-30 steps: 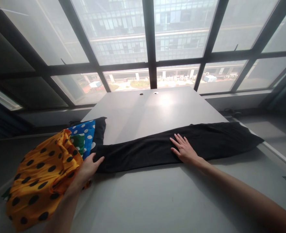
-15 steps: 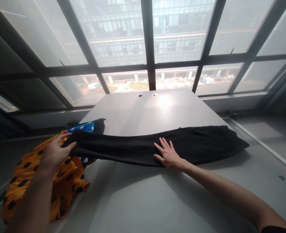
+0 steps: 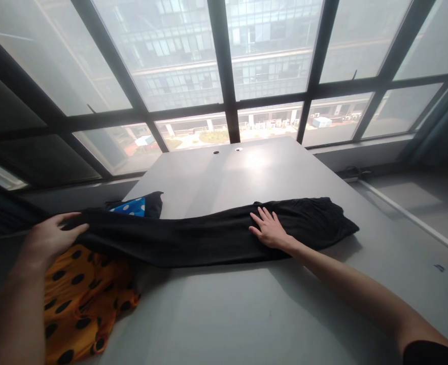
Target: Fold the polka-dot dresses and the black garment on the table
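Observation:
A pair of black trousers (image 3: 208,235) lies lengthwise across the table, its gathered waist end to the right. At the far left, my left hand (image 3: 52,238) grips the narrow leg end between thumb and fingers, over an orange cloth with black dots (image 3: 81,304). My right hand (image 3: 271,229) rests flat on the upper part of the trousers, fingers spread. Behind the leg end, a blue cloth with white dots (image 3: 134,207) and some dark fabric show; the trousers hide part of them.
The grey-white table (image 3: 224,314) reaches to a large window with dark frames (image 3: 227,76). Two round cable holes (image 3: 216,152) sit near its far edge. A white rail (image 3: 414,218) and a dark curtain (image 3: 444,126) are at the right.
My left hand has moved left, drawing the leg end with it. The trousers have slid left, and my right hand now lies nearer their waist end. The view has tilted slightly.

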Available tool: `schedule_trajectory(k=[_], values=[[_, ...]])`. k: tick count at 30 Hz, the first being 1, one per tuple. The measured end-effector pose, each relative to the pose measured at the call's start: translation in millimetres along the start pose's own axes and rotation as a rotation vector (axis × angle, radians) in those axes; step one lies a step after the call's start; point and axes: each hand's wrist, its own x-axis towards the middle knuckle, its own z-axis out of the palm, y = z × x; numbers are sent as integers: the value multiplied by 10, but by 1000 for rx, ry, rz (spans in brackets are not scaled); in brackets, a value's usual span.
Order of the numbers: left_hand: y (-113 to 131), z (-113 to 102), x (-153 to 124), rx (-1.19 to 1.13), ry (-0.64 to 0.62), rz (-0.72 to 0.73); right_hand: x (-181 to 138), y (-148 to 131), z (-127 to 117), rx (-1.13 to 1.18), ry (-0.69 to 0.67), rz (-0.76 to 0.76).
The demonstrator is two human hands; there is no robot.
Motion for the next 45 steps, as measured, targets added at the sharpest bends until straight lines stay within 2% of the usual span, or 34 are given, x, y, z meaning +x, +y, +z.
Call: schedule_trajectory(k=[3,7,10,12,13,15,18,20,22,24,26,31,33,35,37,41,45], values=[[217,-120,-132,-28,-2,63,-10,107,-55,-12,77,64],[561,-288,-367,-57,14,178,-44,216,-50,0,87,118],[903,-305,-659,-109,52,363,-71,86,-52,141,221,53],[1193,-235,-947,-161,80,472,-82,-117,-102,378,293,-39],[1352,-174,-1120,-181,67,555,-84,-239,-143,543,284,-74],[1679,1,-1511,-213,19,677,-78,-485,-250,927,164,-74],[2103,382,-2127,-223,-119,836,-41,-747,-416,1473,-108,91],[2294,685,-2475,-198,-245,900,3,-797,-479,1683,-225,224],[2398,981,-2721,-210,-332,934,54,-753,-481,1718,-259,358],[2415,1217,-2870,-267,-376,939,95,-655,-428,1662,-235,469],[2346,1354,-2976,-348,-380,985,110,-547,-350,1602,-193,505],[1928,1360,-3360,-542,-180,1260,90,-456,-245,1543,-100,391],[1801,1382,-3499,-600,-205,1417,115,-522,-294,1538,-59,373],[1774,1480,-3529,-650,-280,1499,166,-632,-405,1537,-11,331],[1835,1630,-3422,-655,-296,1425,226,-762,-568,1540,34,285],[1950,1871,-2974,-492,-232,1115,284,-937,-969,1572,88,200],[1809,1937,-2640,-382,-263,895,232,-836,-1351,1592,101,184]])
